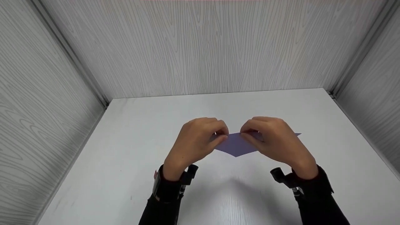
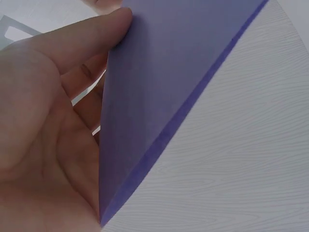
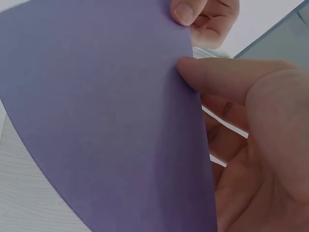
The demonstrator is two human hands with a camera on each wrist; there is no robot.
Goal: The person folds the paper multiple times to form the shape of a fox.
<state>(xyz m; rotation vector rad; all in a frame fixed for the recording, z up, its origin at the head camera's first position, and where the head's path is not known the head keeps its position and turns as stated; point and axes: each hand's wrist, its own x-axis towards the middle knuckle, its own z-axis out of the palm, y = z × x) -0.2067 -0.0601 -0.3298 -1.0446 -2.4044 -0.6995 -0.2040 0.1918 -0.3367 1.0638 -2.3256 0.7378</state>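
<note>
Presently | left grip [image 1: 197, 137] and right grip [image 1: 275, 139] pinched closed on top edge of purple paper [image 1: 236, 145] | paper hangs between, below; head view's centre-right

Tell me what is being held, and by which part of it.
A folded purple paper triangle, its upper edge pinched near the middle by left hand and right hand.

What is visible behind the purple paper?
In the wrist views, some fingers of the left hand and the right hand show behind the purple paper, past its edge. In those views, their tips and whatever else the paper covers cannot be seen.
</note>
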